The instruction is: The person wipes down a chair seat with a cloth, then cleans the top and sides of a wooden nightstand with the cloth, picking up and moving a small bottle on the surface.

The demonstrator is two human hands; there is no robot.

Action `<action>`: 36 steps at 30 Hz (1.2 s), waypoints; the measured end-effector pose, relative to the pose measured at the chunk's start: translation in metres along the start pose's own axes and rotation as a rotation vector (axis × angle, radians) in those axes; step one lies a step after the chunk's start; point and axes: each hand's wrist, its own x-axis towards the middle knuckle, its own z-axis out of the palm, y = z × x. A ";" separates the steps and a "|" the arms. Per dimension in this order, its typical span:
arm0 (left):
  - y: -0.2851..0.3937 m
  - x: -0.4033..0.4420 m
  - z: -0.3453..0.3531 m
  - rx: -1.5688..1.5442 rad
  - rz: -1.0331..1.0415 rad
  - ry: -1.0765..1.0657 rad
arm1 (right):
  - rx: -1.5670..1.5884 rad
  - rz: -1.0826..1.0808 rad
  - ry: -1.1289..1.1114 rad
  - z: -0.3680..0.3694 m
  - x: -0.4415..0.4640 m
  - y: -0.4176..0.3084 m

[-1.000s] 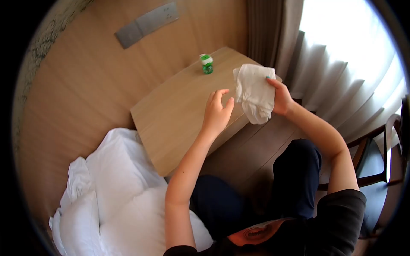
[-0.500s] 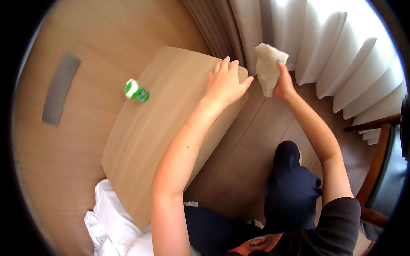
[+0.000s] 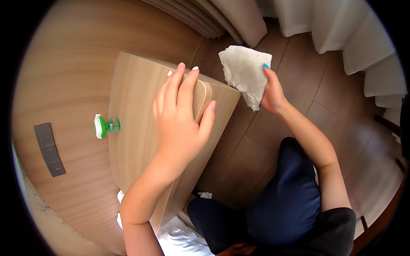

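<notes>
My left hand (image 3: 179, 117) lies over the far right corner of the wooden nightstand (image 3: 134, 94), its fingers stretched out. Under the palm and fingertips shows a wood-coloured piece with a rounded corner (image 3: 207, 91); most of it is hidden, so I cannot tell what it is. Off the nightstand's right side, my right hand (image 3: 274, 94) grips a folded off-white cloth (image 3: 245, 70), thumb on top. The cloth hangs in the air close to the nightstand's corner, its lower edge crumpled.
A green-and-white bottle (image 3: 104, 126) stands by the wall on the nightstand. A dark socket panel (image 3: 50, 149) is on the wooden wall. Curtains (image 3: 333, 30) hang over the brown floor (image 3: 299, 85). White bedding (image 3: 183, 239) lies near my navy-clad legs (image 3: 282, 192).
My view has shifted closer to the nightstand. The cloth in my right hand now shows more of its flat face and appears nearer the corner. My left hand stays at the corner.
</notes>
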 end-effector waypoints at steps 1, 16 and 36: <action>0.002 0.002 -0.001 -0.001 0.000 -0.022 | -0.056 0.000 0.005 0.008 -0.004 -0.003; 0.007 0.005 -0.012 -0.043 -0.069 -0.234 | -0.613 -0.275 -0.968 0.010 0.022 -0.011; -0.001 -0.004 -0.018 -0.110 -0.033 -0.223 | -0.820 -0.353 -1.205 0.061 0.082 -0.015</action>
